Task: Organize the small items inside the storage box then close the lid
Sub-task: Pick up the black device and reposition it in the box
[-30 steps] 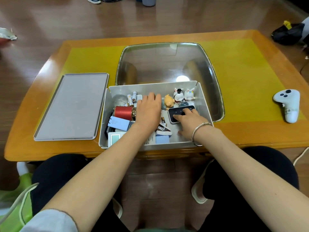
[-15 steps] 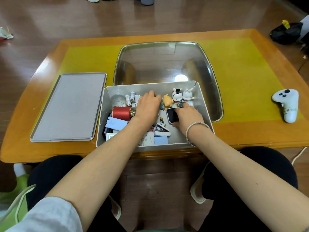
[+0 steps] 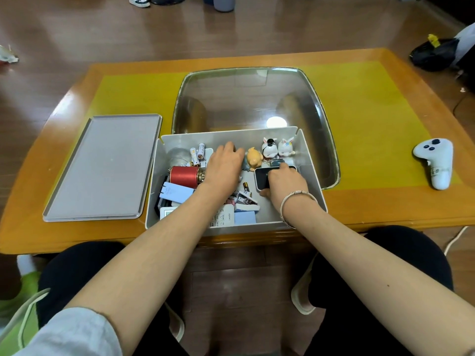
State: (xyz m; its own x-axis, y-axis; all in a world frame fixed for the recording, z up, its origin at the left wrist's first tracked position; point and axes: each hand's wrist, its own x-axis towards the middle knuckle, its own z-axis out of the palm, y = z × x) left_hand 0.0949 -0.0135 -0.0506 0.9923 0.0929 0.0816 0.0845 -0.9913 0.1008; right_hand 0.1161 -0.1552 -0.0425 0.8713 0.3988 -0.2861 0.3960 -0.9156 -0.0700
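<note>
I have both hands down inside the open storage box [image 3: 305,160], which sits at the near edge of the surface [image 3: 385,201], its front wall almost flush with that edge. My left hand [image 3: 224,165] lies palm-down in the middle of the box with fingers reaching toward the far wall; I cannot tell whether it holds anything beneath it. My right hand [image 3: 285,185] grips a black device [image 3: 261,178], fingers curled over its top and thumb under its near end, close to the right wall.

Along the far wall stand an orange figurine [image 3: 254,158], a black-and-white figurine [image 3: 269,148] and a white rabbit figurine [image 3: 286,148], packed side by side. At the left, batteries [image 3: 198,155] lean by the far corner, a red spool [image 3: 183,176] lies beside my left wrist, and a blue card [image 3: 176,192] sits nearer me.

The lid [image 3: 102,168] lies flat to the left of the box, just beside its left wall. Right of the box the surface is open as far as a white controller [image 3: 435,163] near the right edge.
</note>
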